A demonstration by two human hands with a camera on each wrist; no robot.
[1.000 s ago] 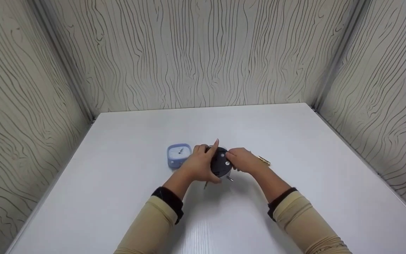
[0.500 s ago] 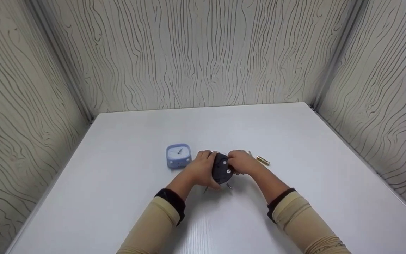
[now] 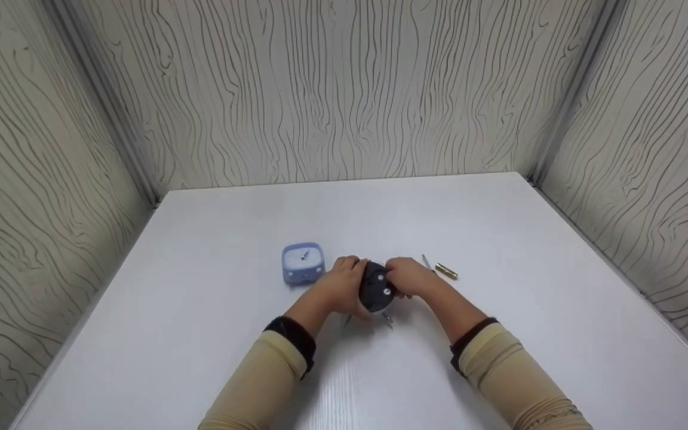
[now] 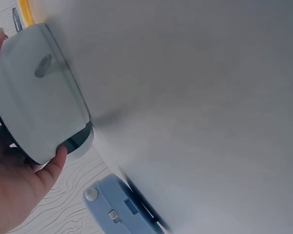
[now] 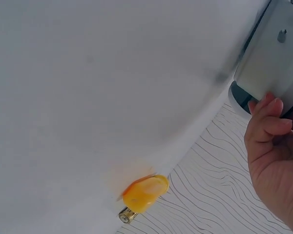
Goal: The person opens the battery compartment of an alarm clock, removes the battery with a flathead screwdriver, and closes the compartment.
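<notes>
Gripping a dark-backed clock [image 3: 372, 290] two-handed

Curling left hand [image 3: 339, 288] round one side, grasping the right edge with right hand [image 3: 409, 276]. Holding it at the middle of the white table [image 3: 200, 310], with metal legs [image 3: 387, 319] on the near side. Showing a blue clock [image 3: 303, 263] beside left hand and, past right hand, a gold battery [image 3: 446, 271] near a yellow-orange handle [image 5: 146, 191].
</notes>
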